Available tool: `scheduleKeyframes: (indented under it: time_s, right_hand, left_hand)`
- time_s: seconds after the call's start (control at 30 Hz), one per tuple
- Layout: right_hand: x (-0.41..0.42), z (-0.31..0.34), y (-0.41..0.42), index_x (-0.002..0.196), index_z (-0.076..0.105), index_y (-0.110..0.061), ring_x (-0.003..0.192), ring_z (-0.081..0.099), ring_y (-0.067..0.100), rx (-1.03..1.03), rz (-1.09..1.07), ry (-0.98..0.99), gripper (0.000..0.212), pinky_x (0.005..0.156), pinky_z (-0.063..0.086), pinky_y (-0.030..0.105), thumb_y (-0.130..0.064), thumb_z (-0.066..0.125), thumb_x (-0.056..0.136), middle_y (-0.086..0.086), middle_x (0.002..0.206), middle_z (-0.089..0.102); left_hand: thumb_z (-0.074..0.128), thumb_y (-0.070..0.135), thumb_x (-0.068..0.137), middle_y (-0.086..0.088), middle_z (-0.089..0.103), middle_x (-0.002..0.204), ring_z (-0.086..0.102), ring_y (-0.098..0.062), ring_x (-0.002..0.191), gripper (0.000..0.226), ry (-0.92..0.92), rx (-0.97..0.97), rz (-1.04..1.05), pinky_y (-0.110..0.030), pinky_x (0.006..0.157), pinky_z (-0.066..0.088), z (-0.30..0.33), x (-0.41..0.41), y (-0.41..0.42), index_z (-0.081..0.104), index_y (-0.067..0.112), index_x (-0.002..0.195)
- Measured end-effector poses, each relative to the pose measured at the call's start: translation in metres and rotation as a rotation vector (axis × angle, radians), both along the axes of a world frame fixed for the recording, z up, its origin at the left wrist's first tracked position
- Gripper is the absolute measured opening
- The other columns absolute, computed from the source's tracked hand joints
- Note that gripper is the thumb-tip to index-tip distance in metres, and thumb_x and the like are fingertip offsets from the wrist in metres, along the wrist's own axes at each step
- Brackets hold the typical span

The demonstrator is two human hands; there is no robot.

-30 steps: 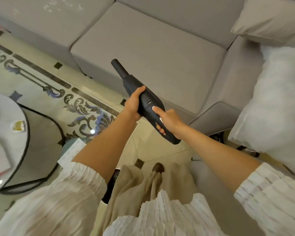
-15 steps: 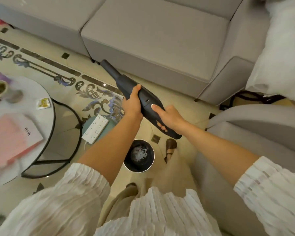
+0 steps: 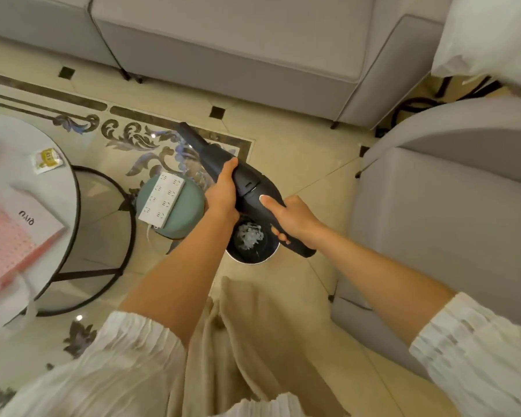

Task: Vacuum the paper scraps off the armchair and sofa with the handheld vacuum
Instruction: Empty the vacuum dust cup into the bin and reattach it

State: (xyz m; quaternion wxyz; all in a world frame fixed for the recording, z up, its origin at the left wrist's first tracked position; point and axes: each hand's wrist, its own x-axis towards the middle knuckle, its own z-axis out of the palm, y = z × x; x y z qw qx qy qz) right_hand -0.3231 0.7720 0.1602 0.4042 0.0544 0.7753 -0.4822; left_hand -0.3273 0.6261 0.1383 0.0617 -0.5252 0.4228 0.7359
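Handheld vacuum [image 3: 247, 188] held in both hands above a bin [image 3: 253, 251]

Left hand [image 3: 223, 194] grips the barrel — right hand [image 3: 295, 219] curls round the rear handle, thumb on top.

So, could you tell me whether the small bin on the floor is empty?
Not empty: white scraps lie inside the bin.

We stand in a home living room. Beyond our hands [image 3: 223, 197] runs a grey upholstered sofa [image 3: 223, 49], and to their right sits a matching armchair [image 3: 439, 212]. To their left we see a round side table [image 3: 69, 176], and under them an ornate patterned tile floor [image 3: 139, 139].
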Motion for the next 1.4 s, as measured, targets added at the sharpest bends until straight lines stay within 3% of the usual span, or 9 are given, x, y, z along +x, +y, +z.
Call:
scheduleKeyframes:
  time_s: [0.23,0.33,0.5,0.67,0.83,0.93,1.1,1.23,1.4]
  right_hand:
    - [0.028,-0.136,0.017,0.069,0.053,-0.005,0.041,0.043,0.020,-0.038,0.028,-0.024,0.052,0.042,0.036,0.026,-0.051,0.051,0.094,0.010,0.051,0.049]
    - [0.024,-0.181,0.037,0.075,0.055,-0.002,0.040,0.041,0.020,-0.066,0.000,-0.038,0.048,0.043,0.034,0.027,-0.045,0.048,0.096,0.014,0.052,0.047]
    - [-0.002,-0.277,0.072,0.076,0.054,-0.003,0.042,0.043,0.020,-0.113,-0.324,0.045,0.049,0.046,0.036,0.027,-0.045,0.044,0.098,0.014,0.056,0.048]
    - [-0.031,-0.394,0.087,0.075,0.056,-0.005,0.046,0.048,0.022,0.065,-0.412,0.033,0.052,0.050,0.039,0.028,-0.051,0.046,0.096,0.012,0.059,0.054]
    - [-0.038,-0.504,0.098,0.084,0.060,-0.003,0.055,0.057,0.023,0.298,-0.256,0.032,0.040,0.055,0.043,0.028,-0.040,0.048,0.094,0.011,0.066,0.063]
    - [-0.033,-0.557,0.105,0.083,0.062,-0.004,0.080,0.063,0.031,0.417,-0.061,0.056,0.030,0.069,0.046,0.030,-0.027,0.048,0.095,0.014,0.081,0.065]
    - [-0.020,-0.610,0.118,0.113,0.059,0.006,0.104,0.058,0.035,0.552,0.032,0.091,0.037,0.075,0.038,0.028,-0.025,0.044,0.102,0.021,0.112,0.063]
    - [-0.017,-0.629,0.131,0.127,0.049,0.004,0.111,0.057,0.037,0.589,-0.072,0.083,0.043,0.085,0.045,0.036,-0.029,0.051,0.099,0.023,0.125,0.058]
    - [-0.014,-0.621,0.137,0.117,0.060,0.004,0.109,0.058,0.036,0.691,-0.003,0.069,0.035,0.088,0.046,0.037,-0.025,0.051,0.099,0.022,0.120,0.062]
  left_hand:
    - [0.082,0.062,0.049,-0.011,0.072,0.108,0.071,-0.030,0.094,0.093,0.013,0.088,-0.160,-0.047,0.084,0.057,-0.136,0.015,-0.007,0.059,0.013,0.125]
    - [0.069,0.057,0.077,-0.008,0.072,0.101,0.070,-0.025,0.090,0.057,0.099,0.162,-0.180,-0.038,0.085,0.056,-0.174,0.006,-0.005,0.066,0.012,0.112]
    - [0.063,0.051,0.088,-0.009,0.066,0.108,0.063,-0.023,0.097,0.046,0.152,0.219,-0.203,-0.036,0.083,0.053,-0.251,-0.013,-0.002,0.062,0.014,0.115]
    - [0.063,0.052,0.087,-0.008,0.065,0.123,0.062,-0.024,0.109,0.051,0.216,0.218,-0.317,-0.037,0.082,0.055,-0.327,-0.020,0.009,0.061,0.017,0.123]
    - [0.061,0.050,0.089,-0.006,0.068,0.115,0.064,-0.023,0.106,0.044,0.292,0.189,-0.375,-0.035,0.077,0.056,-0.380,-0.028,0.014,0.061,0.019,0.121]
    - [0.062,0.049,0.090,-0.004,0.069,0.110,0.064,-0.023,0.106,0.034,0.284,0.109,-0.412,-0.037,0.082,0.055,-0.401,-0.027,0.015,0.062,0.021,0.109]
    - [0.060,0.048,0.091,-0.002,0.069,0.103,0.063,-0.022,0.107,0.023,0.275,0.082,-0.398,-0.042,0.096,0.051,-0.425,-0.021,0.016,0.063,0.026,0.097]
    - [0.061,0.051,0.090,-0.002,0.069,0.112,0.064,-0.021,0.108,0.039,0.288,0.085,-0.403,-0.039,0.089,0.054,-0.433,-0.019,0.015,0.062,0.023,0.117]
    - [0.062,0.053,0.087,-0.003,0.069,0.118,0.065,-0.022,0.110,0.050,0.282,0.082,-0.402,-0.039,0.090,0.055,-0.433,-0.011,0.017,0.060,0.022,0.127]
